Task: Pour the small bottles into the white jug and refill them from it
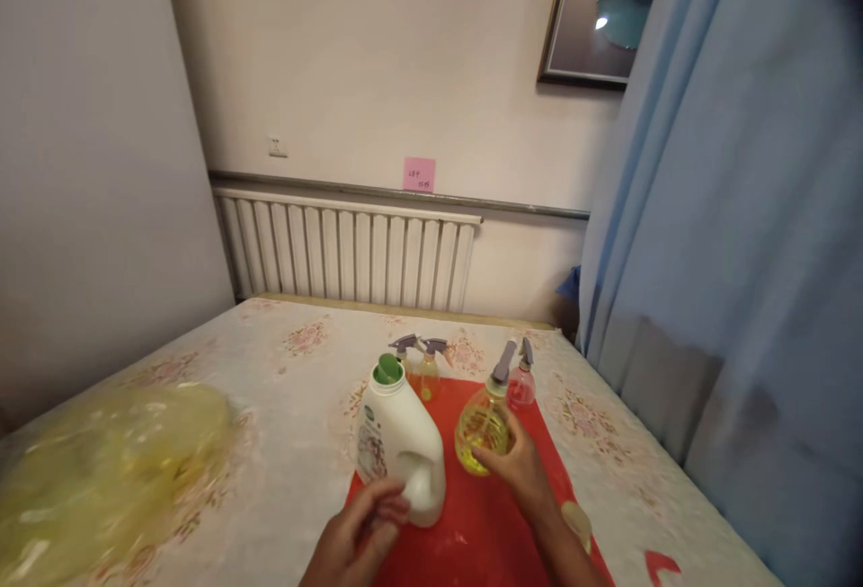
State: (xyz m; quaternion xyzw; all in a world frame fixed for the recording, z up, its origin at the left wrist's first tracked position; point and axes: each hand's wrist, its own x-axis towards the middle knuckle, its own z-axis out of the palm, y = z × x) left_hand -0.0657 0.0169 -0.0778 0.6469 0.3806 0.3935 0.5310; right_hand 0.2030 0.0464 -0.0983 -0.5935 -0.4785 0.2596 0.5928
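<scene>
My right hand (516,461) is wrapped round a clear spray bottle (478,432) with yellow liquid and a grey trigger head, and the bottle leans slightly to the right. A large white detergent jug (401,443) with a green pouring spout (388,369) in its neck stands upright on a red mat (465,533). Close in front of the jug's handle is my left hand (360,529), its fingers loosely curved and apart from the thumb, with nothing between them. Whether its fingertips touch the jug is hard to see.
Behind the jug stand spray bottles with orange liquid (429,380). A pink spray bottle (521,385) is at the back right. A yellowish plastic bag (128,470) lies on the left of the flowered tablecloth (283,443). Near my right forearm is a pale round object (576,522).
</scene>
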